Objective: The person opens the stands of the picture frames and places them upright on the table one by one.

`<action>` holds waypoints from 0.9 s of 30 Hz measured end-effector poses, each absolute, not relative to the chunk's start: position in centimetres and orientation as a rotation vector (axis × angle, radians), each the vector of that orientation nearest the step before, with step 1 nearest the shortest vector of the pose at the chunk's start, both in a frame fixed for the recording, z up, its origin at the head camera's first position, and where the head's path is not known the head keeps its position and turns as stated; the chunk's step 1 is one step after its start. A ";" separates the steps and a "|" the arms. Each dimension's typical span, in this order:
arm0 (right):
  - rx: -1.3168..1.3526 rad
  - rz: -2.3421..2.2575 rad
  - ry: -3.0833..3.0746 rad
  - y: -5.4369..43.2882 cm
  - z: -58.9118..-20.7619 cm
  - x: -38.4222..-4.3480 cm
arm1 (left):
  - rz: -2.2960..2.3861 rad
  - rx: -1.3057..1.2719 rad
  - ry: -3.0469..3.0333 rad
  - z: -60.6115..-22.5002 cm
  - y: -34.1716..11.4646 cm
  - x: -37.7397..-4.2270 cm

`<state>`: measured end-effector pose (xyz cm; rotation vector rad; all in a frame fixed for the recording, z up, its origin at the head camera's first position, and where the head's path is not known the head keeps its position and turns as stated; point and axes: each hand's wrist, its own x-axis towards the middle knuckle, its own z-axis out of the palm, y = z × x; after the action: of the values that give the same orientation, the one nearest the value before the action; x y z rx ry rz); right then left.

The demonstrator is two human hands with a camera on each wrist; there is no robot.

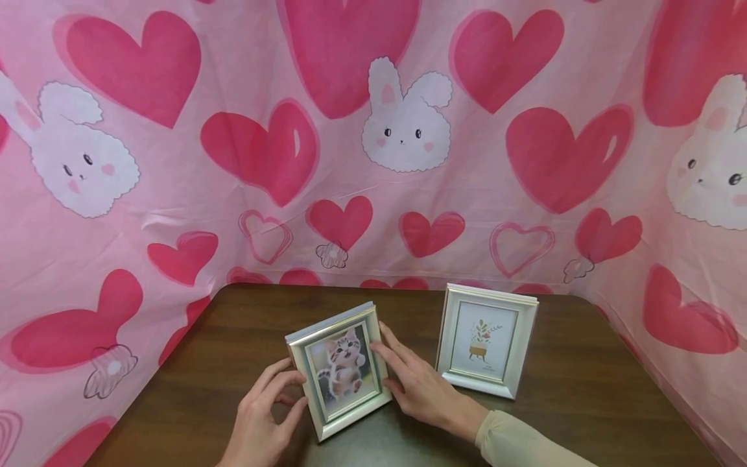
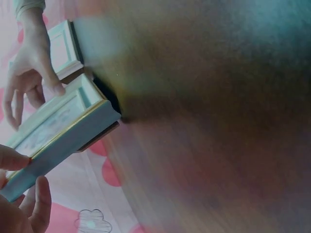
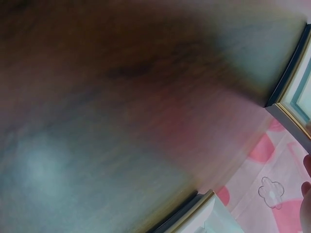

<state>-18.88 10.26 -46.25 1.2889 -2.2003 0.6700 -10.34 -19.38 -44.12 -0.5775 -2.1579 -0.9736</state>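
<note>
A pale silver picture frame (image 1: pixel 345 370) with a kitten picture tilts above the brown table in the head view. My left hand (image 1: pixel 264 418) grips its left edge, thumb and fingers on either side. My right hand (image 1: pixel 419 384) holds the opposite edge, with one finger reaching over the front border and the thumb low down. The left wrist view shows the frame (image 2: pixel 73 131) from its side, a dark backing standing out behind it. In the right wrist view, only fingertips (image 3: pixel 306 189) and a corner of the frame (image 3: pixel 291 104) appear.
A second silver frame (image 1: pixel 484 340) with a plant drawing stands upright to the right, close to my right hand. The brown wooden table (image 1: pixel 192 363) has rounded far corners. Pink cloth (image 1: pixel 373 181) with hearts and rabbits surrounds it at the back and sides.
</note>
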 end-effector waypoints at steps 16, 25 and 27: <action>1.097 0.969 -2.365 9.7 -45.0 -18.7 | -0.872 -0.645 -2.067 -44.9 -19.6 -10.4; 1.079 1.097 -2.433 9.7 -44.4 -18.9 | -0.853 -0.661 -2.043 -45.2 -19.6 -10.7; 1.078 1.104 -2.426 9.6 -44.4 -18.8 | -0.878 -0.653 -2.038 -45.3 -19.6 -10.6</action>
<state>-18.82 9.62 -44.42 1.0785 -2.4260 1.1038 -10.64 -19.63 -45.27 -0.6531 -2.0381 -0.8780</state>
